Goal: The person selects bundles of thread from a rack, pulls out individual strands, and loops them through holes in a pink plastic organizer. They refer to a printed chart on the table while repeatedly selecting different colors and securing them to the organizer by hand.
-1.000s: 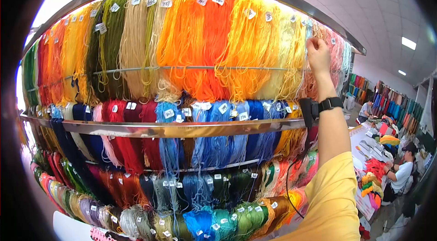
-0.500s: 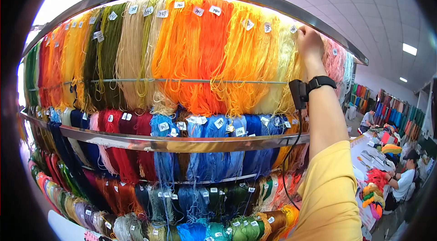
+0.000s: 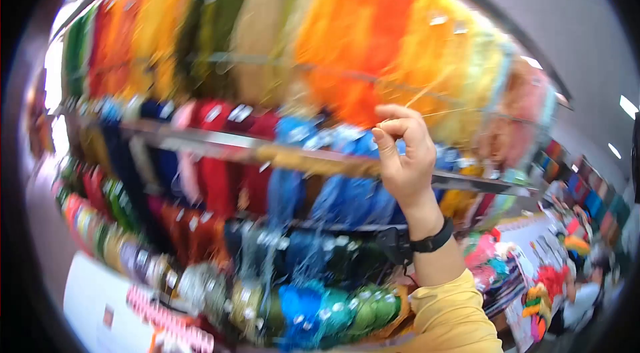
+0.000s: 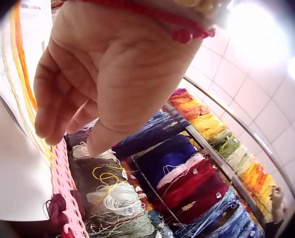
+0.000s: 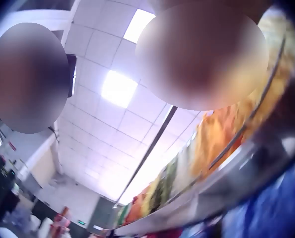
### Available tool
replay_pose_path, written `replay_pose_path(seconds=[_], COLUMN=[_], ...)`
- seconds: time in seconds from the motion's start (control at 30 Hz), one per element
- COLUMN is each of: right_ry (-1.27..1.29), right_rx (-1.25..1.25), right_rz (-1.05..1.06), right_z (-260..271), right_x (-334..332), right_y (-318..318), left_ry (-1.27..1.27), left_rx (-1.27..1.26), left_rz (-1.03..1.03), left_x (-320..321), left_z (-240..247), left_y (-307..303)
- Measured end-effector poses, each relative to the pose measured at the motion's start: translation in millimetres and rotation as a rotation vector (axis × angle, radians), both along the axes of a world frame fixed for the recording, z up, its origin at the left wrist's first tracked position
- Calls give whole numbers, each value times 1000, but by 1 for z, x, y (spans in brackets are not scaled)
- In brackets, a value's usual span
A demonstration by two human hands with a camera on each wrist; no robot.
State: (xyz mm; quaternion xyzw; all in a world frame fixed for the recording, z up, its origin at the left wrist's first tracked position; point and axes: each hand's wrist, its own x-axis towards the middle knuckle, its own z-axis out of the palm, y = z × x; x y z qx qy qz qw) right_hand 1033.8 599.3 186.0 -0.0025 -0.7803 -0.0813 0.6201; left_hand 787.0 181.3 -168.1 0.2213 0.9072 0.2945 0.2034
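Observation:
Raised before the rack, my right hand point(image 3: 408, 156) pinches a thin yellow thread point(image 3: 430, 92) between thumb and index finger; fine strands trail up and right toward the yellow skeins point(image 3: 427, 53). The right wrist view is too blurred to show its fingertips. My left hand point(image 4: 110, 74) hangs with fingers loosely bent, nothing visibly gripped. Yellow and orange threads point(image 4: 24, 79) run past its fingertips over a white surface; contact cannot be told. A loose yellow thread loop point(image 4: 107, 177) lies on skeins below the thumb.
A metal rail point(image 3: 220, 140) crosses the rack, with blue skeins point(image 3: 357, 196) and red skeins point(image 3: 217, 173) below. A pink plastic basket edge point(image 4: 65, 188) stands beside a white board point(image 3: 90, 300). At the right, a person point(image 3: 583, 303) sits by a table of colourful yarn.
My right hand has come down and left from the rack's upper right, now with thin yellow thread in its fingers. The head view has shifted and blurred.

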Motion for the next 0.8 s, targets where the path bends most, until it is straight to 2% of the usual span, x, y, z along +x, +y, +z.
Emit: replay_pose_path(seconds=[0.07, 0.1, 0.13, 0.17, 0.2, 0.27, 0.33, 0.37, 0.4, 0.47, 0.5, 0.6, 0.73, 0.8], right_ry=[-34, -55, -75, -158, -283, -699, -1143, -1118, -1043, -1005, -1009, -1223, -1350, -1353], right_rx=[-132, -234, -328, -337, -330, -570, -567, -601, -556, -833, -1052, -897, -1196, -1162], right_rz=[160, 262, 360, 417, 443, 611, 723, 750, 663, 526, 588, 756, 713, 667], right_z=[-49, -77, -101, -124, -149, -206, -262, -292, -305, -320, -330, -354, -372, -381], right_x=[-51, -77, -102, -122, -140, -167, -186, -194, -203, -211, -212, -208, -214, -217], right_y=[-14, -24, -38, -59, -82, -126, -149, -150, -151, -154, -158, -180, -202, -204], left_ry=[65, 33, 157, 111, -39, -82, -244, -318, -388, -495, -549, -867, -1007, -1030], left_rx=[174, 180, 240, 264, 300, 412, 584, 619, 660, 685, 693, 902, 1043, 1052], left_rz=[10, 66, 9, 37, 42, 22, 64, 94, 124, 204, 239, 455, 559, 583], left_x=[6, 20, 18, 22, 24, 23, 24, 26, 29, 32, 33, 30, 24, 24], left_z=[-6, 21, 2, 6, 17, 3, -12, -13, -13, -19, -22, -37, -44, -40], left_y=[0, 7, 2, 3, 5, 5, 8, 11, 16, 21, 22, 27, 32, 37])
